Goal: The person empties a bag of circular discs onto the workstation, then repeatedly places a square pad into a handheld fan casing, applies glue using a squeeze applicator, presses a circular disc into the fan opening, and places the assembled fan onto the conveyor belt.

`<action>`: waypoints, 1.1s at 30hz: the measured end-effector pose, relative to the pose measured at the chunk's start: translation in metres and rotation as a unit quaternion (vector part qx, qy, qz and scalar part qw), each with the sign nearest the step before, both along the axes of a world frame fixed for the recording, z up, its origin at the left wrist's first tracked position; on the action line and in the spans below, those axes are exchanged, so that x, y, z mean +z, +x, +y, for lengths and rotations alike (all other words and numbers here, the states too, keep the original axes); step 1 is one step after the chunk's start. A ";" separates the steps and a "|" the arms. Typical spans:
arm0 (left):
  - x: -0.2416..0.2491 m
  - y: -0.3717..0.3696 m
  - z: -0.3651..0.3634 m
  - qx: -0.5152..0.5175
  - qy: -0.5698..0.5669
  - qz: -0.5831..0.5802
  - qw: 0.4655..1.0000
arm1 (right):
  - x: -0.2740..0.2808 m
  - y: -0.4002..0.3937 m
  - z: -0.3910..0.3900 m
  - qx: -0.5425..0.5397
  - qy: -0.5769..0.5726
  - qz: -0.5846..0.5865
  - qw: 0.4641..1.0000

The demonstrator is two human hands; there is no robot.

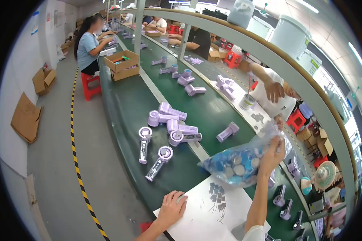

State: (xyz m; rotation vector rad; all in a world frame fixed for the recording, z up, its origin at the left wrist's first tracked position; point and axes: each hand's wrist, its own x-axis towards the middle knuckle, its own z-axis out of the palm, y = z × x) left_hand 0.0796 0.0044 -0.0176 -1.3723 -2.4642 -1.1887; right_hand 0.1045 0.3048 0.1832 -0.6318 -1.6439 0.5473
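Note:
My right hand (272, 154) grips the upper part of a clear plastic bag (237, 162), closed around its gathered film. Blue and silver round parts fill the bag, which hangs tilted over the bench. My left hand (172, 208) lies on the edge of a white sheet (197, 217), fingers resting flat and holding nothing. Small dark square pieces (217, 193) and thin dark slivers lie on that sheet. Beyond my left hand are two purple handheld fans with their insides showing, one fan (160, 162) nearer and another fan (144, 144) behind it.
Several purple fans (173, 120) form a pile on the green belt (124, 104). Across the bench, a person's hand (279, 121) is near the bag's top. A cup (247, 102) stands on the far ledge. Cardboard boxes (122, 64) sit farther up. A metal rail (245, 34) runs overhead.

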 end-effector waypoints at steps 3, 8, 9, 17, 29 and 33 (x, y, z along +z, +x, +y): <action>0.007 -0.002 0.002 -0.010 0.011 -0.023 1.000 | 0.015 0.033 -0.026 0.011 -0.055 0.035 0.998; -0.002 -0.005 -0.009 -0.067 0.180 -0.371 0.908 | 0.039 0.086 -0.077 0.050 -0.076 0.136 0.986; 0.001 -0.006 -0.006 -0.080 0.241 -0.496 0.830 | 0.045 0.092 -0.088 0.061 -0.090 0.134 0.985; 0.001 0.025 0.022 -0.321 0.153 -0.610 0.708 | 0.056 0.113 -0.152 0.279 -0.190 -0.144 0.930; 0.044 0.092 -0.033 -0.092 0.077 -0.937 0.328 | -0.061 0.027 -0.099 0.311 -0.217 -0.418 0.825; 0.029 0.092 -0.032 -0.072 0.109 -0.952 0.278 | -0.091 0.030 -0.091 0.263 -0.193 -0.458 0.827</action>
